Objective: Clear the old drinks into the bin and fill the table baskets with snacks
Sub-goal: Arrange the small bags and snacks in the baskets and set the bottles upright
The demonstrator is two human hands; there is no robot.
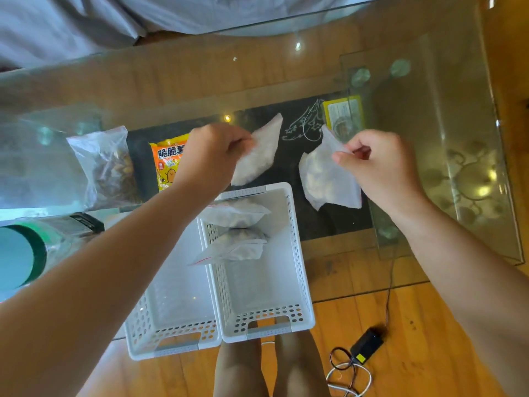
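Note:
Two white perforated baskets stand side by side at the near edge of the glass table (200, 73). The right basket (297, 270) holds two clear snack bags (234, 216) at its far end. The left basket (160, 319) looks bare where my arm does not cover it. My left hand (213, 156) pinches a white snack bag (262, 156) above the far end of the right basket. My right hand (380, 164) pinches another white snack bag (326, 179) to the right of the baskets.
An orange crisp packet (167, 164) and a clear bag of brown snacks (106, 164) lie left of my hands. A green-rimmed container (25, 253) stands at far left. A yellow card (343, 113) lies on the lower shelf. A black adapter with cables (366, 343) rests on the wooden floor.

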